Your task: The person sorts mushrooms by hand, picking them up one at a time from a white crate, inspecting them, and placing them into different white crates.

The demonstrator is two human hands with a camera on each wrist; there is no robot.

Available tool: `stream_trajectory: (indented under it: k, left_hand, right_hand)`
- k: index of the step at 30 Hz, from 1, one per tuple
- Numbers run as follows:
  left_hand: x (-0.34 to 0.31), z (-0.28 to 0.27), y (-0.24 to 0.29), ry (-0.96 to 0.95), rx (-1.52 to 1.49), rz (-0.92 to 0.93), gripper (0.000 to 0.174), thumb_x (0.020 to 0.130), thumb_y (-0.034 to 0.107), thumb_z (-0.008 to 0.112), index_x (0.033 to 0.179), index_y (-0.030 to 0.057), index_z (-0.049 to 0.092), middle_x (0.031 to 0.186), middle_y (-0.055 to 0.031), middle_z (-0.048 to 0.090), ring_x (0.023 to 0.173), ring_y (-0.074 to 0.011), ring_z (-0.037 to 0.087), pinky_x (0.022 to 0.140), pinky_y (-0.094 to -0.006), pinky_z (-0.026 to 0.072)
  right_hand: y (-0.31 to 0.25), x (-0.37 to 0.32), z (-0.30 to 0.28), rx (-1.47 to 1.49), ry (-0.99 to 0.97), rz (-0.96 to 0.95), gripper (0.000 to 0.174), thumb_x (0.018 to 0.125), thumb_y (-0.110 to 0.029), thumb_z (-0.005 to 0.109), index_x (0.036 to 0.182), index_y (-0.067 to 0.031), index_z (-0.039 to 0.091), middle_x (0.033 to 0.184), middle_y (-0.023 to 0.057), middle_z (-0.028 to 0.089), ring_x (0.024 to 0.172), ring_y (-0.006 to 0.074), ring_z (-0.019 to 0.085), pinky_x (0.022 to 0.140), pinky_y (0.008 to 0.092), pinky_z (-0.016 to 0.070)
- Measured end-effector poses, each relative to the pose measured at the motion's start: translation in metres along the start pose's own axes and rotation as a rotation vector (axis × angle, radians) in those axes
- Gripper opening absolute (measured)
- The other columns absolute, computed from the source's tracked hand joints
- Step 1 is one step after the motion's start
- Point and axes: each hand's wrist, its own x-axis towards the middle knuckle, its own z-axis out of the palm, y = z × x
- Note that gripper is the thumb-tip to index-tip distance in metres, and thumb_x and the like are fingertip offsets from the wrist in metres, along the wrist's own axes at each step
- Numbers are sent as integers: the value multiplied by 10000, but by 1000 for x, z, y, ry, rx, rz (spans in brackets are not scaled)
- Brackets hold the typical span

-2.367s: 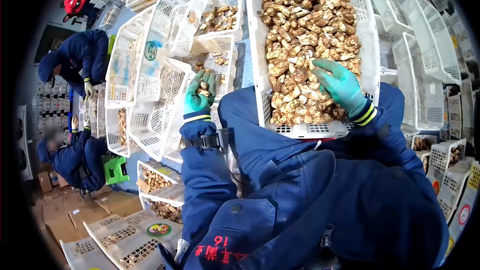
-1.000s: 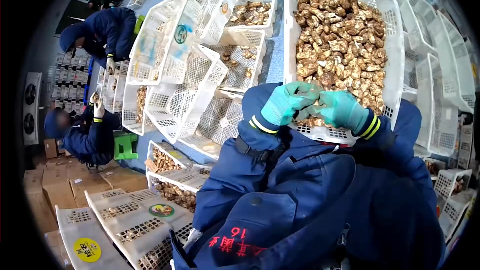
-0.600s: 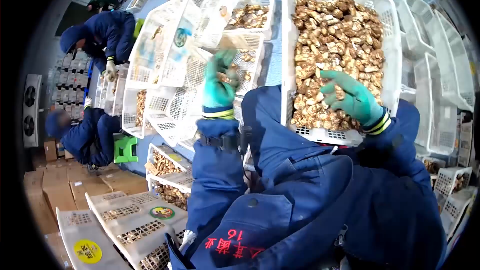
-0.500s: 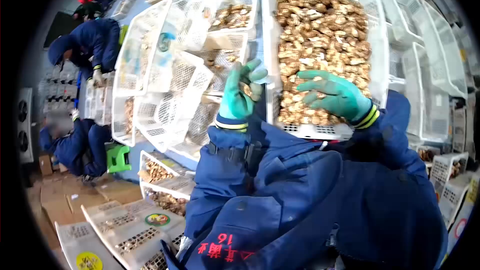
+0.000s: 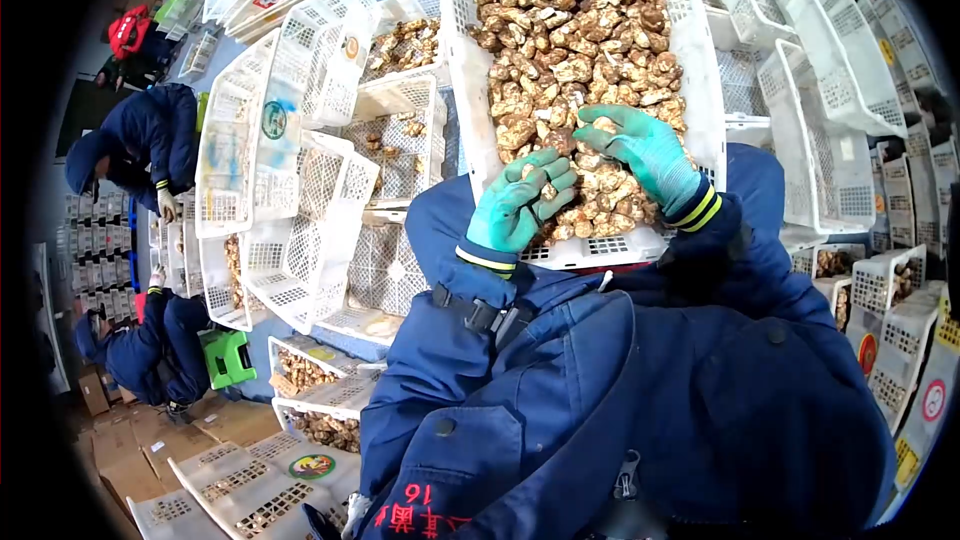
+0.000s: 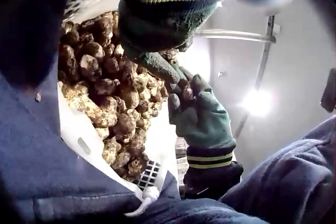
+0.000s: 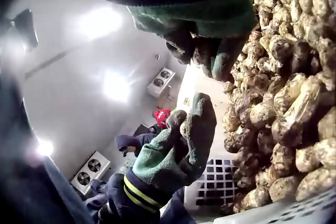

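A white perforated crate point(image 5: 705, 70) full of brown-and-cream mushrooms point(image 5: 570, 60) rests across the person's lap. Over its near end, my gloved left hand point(image 5: 512, 210) is turned palm up with fingers curled round a mushroom point(image 5: 540, 187). My gloved right hand point(image 5: 650, 155) is just beside it, pinching another mushroom point(image 5: 605, 125) over the pile. From the left wrist, the right hand point(image 6: 202, 116) shows with its fingers bent round a mushroom point(image 6: 186, 91). In the right wrist view, the left hand point(image 7: 170, 148) faces the right one, fingers curled; part of its hold is hidden.
To the left stand white crates point(image 5: 395, 155) with a few mushrooms, beside tilted crates point(image 5: 240, 130). More crates point(image 5: 820, 130) line the right side. Two people point(image 5: 140, 140) work at the far left, near a green stool point(image 5: 228, 358) and cardboard boxes point(image 5: 135, 445).
My left hand met the right over the crate, swung left over the smaller crates, then came back beside the right hand. The right hand now pinches a mushroom. The head view has shifted.
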Motion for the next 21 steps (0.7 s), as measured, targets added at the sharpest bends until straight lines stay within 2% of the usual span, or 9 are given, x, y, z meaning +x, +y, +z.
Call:
stream_trajectory:
  k: [8,10,11,12,14,16,19,20,21]
  left_hand:
    - [3,0,-21,-110,-57,65,449,1026,327,506,1408,96,468,1351,-90,522,1212,-297,570,1005,-503,521]
    - [7,-7,-27,-21,-115,3,453,1041,315,493,1443,115,433,1409,-74,473,1269,-300,525,1004,-522,518]
    - [11,-27,-46,-51,312,291,437,1052,303,464,1445,115,431,1432,-76,459,1300,-300,498,1025,-523,502]
    - [7,-28,-43,-80,54,145,416,1061,276,440,1441,106,435,1459,-93,436,1323,-298,477,1063,-507,473]
    - [0,-24,-39,-114,-86,78,400,1039,171,444,1427,72,448,1432,-109,465,1298,-278,499,1052,-430,470]
    - [-3,-8,-33,-112,22,96,378,1025,166,475,1386,55,483,1316,-100,539,1206,-257,554,987,-378,504]
    - [3,-6,-25,15,-195,-51,351,1028,243,483,1313,43,529,1096,-64,588,1018,-212,583,944,-305,499]
    - [11,-14,-29,-203,-113,60,387,1024,255,485,1327,17,517,1183,-85,597,1072,-210,586,940,-302,497]
    - [15,-12,-26,-77,-50,64,427,1011,262,496,1348,-1,498,1242,-101,586,1111,-220,582,957,-318,495]
  right_hand:
    - [39,4,47,618,-187,91,425,909,-104,664,1307,-20,542,1267,98,626,1134,231,598,953,362,511]
    - [57,10,49,-11,-138,-285,332,913,-144,655,1222,-38,598,1301,119,604,1194,305,560,1004,407,483]
    - [68,16,50,-361,-100,-575,290,915,-164,651,1180,-48,626,1318,130,593,1224,342,542,1029,429,468]
    - [68,20,45,-778,-9,-963,276,911,-180,658,1155,-53,644,1311,132,598,1219,362,540,1030,421,466]
    - [65,24,34,-638,88,-1138,352,960,-217,600,1259,-31,609,1226,138,644,1115,281,612,963,391,510]
    - [8,-4,21,197,-75,-50,383,976,-228,567,1297,-21,596,1130,134,688,1012,211,653,890,346,536]
    - [18,-2,9,-20,-20,-14,383,975,-217,540,1283,0,602,1087,146,702,931,209,670,844,336,537]
    - [-1,-14,7,-87,-85,105,391,967,-215,535,1290,-3,596,1112,153,691,942,233,671,863,340,532]
    - [15,-16,20,-238,13,-191,411,956,-232,553,1313,-30,579,1186,143,650,981,244,650,877,341,522]
